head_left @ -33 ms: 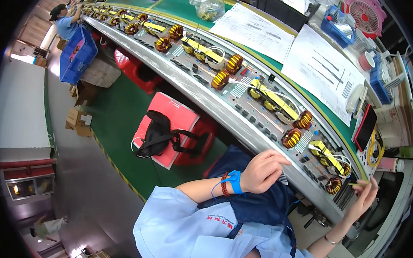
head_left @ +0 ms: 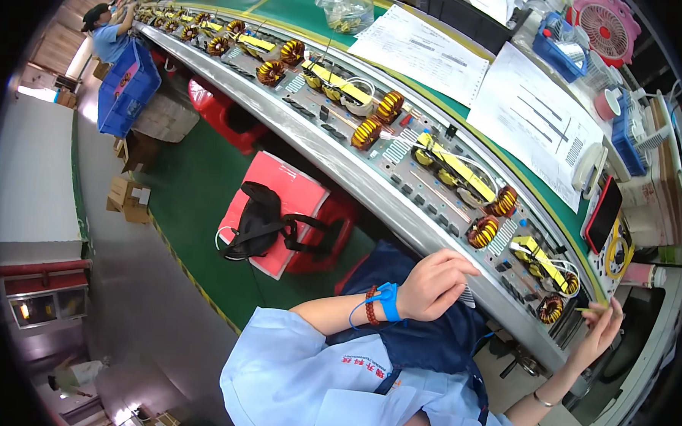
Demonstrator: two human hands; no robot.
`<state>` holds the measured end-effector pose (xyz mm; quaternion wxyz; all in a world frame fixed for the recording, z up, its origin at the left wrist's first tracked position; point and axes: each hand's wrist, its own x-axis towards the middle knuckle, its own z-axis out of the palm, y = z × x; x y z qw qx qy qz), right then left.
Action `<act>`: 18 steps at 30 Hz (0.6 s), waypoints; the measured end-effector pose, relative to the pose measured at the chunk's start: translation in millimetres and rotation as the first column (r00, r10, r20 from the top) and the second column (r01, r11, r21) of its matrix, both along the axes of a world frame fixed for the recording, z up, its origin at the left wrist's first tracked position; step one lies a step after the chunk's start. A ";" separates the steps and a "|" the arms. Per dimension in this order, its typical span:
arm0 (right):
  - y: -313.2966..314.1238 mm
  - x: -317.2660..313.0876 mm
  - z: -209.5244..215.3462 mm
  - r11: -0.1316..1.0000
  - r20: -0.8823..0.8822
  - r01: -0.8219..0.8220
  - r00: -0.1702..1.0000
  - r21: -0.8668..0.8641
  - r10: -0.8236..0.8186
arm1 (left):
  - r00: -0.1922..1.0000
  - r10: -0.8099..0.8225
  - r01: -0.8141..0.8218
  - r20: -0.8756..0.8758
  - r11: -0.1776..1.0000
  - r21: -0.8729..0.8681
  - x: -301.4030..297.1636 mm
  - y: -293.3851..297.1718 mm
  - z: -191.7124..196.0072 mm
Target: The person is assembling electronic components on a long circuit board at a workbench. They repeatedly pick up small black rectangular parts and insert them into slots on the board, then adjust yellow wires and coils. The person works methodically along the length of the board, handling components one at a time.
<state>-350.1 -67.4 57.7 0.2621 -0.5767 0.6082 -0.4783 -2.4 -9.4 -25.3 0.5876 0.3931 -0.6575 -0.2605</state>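
My left hand is beside the front metal rail, its fingers curled inward. Just below its fingertips shows a small grey striped piece; whether the hand grips it is hidden. At the line's near right end, my right hand pinches a thin yellow-green strip. Left of that strip is a copper-wound ring coil on the closest circuit board. This board also carries a yellow-taped transformer with white wires. Similar boards continue in a row toward the far left.
Printed sheets and a clear bag lie on the green bench behind the boards. A red-edged phone and yellow tape roll are at right. A black bag rests on a red stool. Another person works far left.
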 end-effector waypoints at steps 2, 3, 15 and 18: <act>2.6 -2.2 0.4 0.998 -0.021 0.069 0.997 -0.002 -0.069 | 1.000 -0.013 0.013 -0.028 1.000 -0.003 2.7 -1.6 -1.3; 2.9 -2.9 0.8 0.995 -0.032 0.102 0.994 -0.004 -0.102 | 0.999 -0.018 0.018 -0.043 1.000 -0.004 3.6 -2.4 -2.0; 2.4 -29.8 -27.0 0.981 -0.264 0.193 0.947 0.022 -0.181 | 0.989 -0.139 0.137 -0.056 0.990 -0.031 -2.5 -12.1 -3.0; -1.2 -12.8 -19.2 0.973 -0.213 0.229 0.952 0.026 -0.219 | 0.991 -0.130 0.131 0.033 0.991 -0.018 -9.5 -13.0 -0.3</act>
